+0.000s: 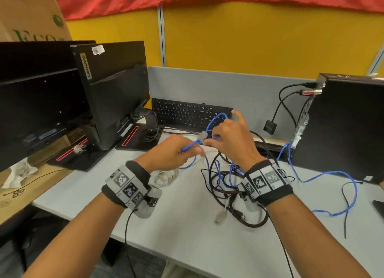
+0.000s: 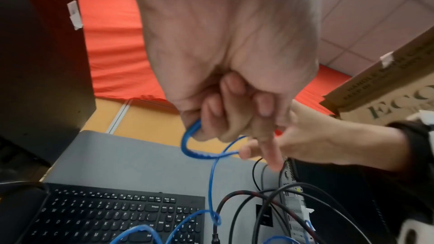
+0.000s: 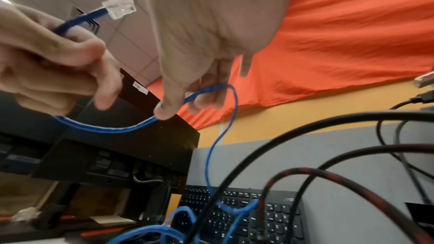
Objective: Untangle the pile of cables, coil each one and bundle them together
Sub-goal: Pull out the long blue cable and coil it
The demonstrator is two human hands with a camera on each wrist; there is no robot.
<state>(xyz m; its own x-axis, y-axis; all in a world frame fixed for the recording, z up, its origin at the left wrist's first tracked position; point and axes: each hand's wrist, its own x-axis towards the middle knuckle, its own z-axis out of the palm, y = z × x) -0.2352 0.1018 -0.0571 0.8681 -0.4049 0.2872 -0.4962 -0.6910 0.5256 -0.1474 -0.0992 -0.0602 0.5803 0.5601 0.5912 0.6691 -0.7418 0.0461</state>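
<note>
A thin blue network cable [image 1: 191, 145] is lifted above the desk between both hands. My left hand [image 1: 176, 148] grips it just behind its clear plug [image 3: 119, 6], fingers curled round the cable [image 2: 187, 142]. A short way along, my right hand [image 1: 226, 136] pinches the blue cable [image 3: 202, 93] between thumb and fingers, with a loop [image 1: 218, 117] arching over it. The cable's remaining length drops into a tangled pile [image 1: 228, 182] of black, red-black braided and blue cables under my right wrist. A small white cable bundle [image 1: 166, 177] lies under my left hand.
A black keyboard [image 1: 187, 113] leans against the grey divider [image 1: 228, 86] behind my hands. Monitors [image 1: 112, 86] stand on the left, a black PC tower [image 1: 342, 128] on the right with cables plugged in. More blue cable [image 1: 332, 192] trails across the white desk [image 1: 166, 225] to the right.
</note>
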